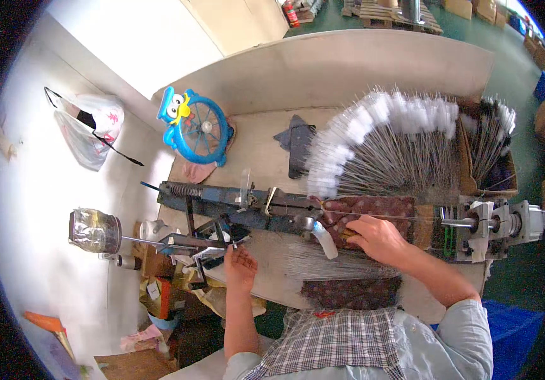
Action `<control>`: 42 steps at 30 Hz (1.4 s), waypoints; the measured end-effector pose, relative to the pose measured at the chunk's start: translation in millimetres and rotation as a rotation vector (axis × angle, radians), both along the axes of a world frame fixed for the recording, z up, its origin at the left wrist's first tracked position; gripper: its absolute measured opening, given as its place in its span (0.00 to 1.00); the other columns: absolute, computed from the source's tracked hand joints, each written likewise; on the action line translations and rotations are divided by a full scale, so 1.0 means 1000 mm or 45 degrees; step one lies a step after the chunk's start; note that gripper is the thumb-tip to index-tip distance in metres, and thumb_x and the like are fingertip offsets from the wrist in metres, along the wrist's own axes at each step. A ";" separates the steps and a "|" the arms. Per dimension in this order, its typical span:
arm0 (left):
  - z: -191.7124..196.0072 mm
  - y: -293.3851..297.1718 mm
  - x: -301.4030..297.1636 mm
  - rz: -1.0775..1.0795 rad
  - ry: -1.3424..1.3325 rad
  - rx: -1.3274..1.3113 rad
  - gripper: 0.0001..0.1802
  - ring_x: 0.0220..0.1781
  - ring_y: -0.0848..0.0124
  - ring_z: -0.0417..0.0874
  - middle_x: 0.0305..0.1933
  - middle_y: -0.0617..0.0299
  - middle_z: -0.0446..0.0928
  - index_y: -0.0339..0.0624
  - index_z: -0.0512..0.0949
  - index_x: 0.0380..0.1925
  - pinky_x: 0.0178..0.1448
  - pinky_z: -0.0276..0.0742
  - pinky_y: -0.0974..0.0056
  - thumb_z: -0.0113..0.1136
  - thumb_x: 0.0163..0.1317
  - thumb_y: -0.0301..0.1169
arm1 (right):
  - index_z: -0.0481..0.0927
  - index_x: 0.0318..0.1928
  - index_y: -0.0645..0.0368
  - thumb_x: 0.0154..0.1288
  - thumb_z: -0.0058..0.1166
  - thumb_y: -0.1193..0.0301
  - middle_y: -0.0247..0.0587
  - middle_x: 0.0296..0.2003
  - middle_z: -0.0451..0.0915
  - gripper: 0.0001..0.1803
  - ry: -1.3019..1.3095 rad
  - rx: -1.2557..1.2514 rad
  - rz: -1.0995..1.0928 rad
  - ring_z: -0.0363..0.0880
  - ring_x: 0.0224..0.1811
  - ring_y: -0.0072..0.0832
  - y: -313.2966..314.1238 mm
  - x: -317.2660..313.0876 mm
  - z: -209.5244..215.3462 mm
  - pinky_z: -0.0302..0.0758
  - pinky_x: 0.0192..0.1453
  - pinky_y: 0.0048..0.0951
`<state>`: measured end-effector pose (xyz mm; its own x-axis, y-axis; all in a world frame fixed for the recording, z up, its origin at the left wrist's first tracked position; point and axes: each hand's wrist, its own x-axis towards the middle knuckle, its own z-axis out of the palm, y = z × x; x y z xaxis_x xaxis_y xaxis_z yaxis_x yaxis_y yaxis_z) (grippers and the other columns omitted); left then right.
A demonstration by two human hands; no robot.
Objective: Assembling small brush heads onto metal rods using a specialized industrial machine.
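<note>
While the person in a checked apron (342,339) sat at the near edge of the workbench (263,136), a brown patterned cloth (351,293) lay along that edge, with a bundle of thin metal wires (342,266) just beyond it. To the left, the left hand (241,266) was palm up, its fingers loosely bent, the fingertips at a black metal linkage (212,244); whether they gripped it could not be told. The right hand (374,237) was partly closed, fingertips together, over a dark red cloth (380,206); anything pinched there was too small to tell. Behind both hands a long machine (219,197) ran across the bench, ending in a pale motor (529,220) at the right edge. Toward the far right corner stood many white-bristled brushes (386,126), fanned out on wire stems, beside a box (469,168) of black and white brushes (491,136). A blue toy-shaped fan (203,130) stood near the far left corner, before the pale back panel (348,63).
</note>
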<state>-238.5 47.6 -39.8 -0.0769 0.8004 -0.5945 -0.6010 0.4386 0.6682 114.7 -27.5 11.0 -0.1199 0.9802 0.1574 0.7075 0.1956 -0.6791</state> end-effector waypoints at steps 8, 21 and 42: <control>-0.011 0.004 -0.005 0.073 -0.073 0.050 0.06 0.27 0.75 0.75 0.26 0.69 0.75 0.47 0.77 0.28 0.33 0.72 0.69 0.59 0.58 0.35 | 0.76 0.45 0.60 0.57 0.55 0.71 0.45 0.37 0.75 0.15 -0.093 -0.053 0.106 0.76 0.38 0.44 -0.006 -0.003 0.001 0.75 0.41 0.39; 0.057 -0.059 0.184 -0.611 0.091 0.344 0.07 0.27 0.74 0.75 0.27 0.60 0.75 0.36 0.76 0.32 0.34 0.72 0.68 0.54 0.62 0.30 | 0.80 0.37 0.59 0.51 0.59 0.70 0.42 0.29 0.79 0.11 0.013 0.237 -0.173 0.78 0.37 0.41 -0.007 0.048 0.052 0.74 0.41 0.36; 0.028 -0.050 0.251 -0.782 0.042 0.645 0.07 0.29 0.75 0.75 0.32 0.61 0.77 0.35 0.76 0.37 0.33 0.70 0.72 0.53 0.63 0.27 | 0.82 0.34 0.58 0.47 0.63 0.73 0.39 0.27 0.79 0.10 0.283 0.151 -0.116 0.76 0.31 0.36 -0.024 0.072 0.053 0.72 0.36 0.32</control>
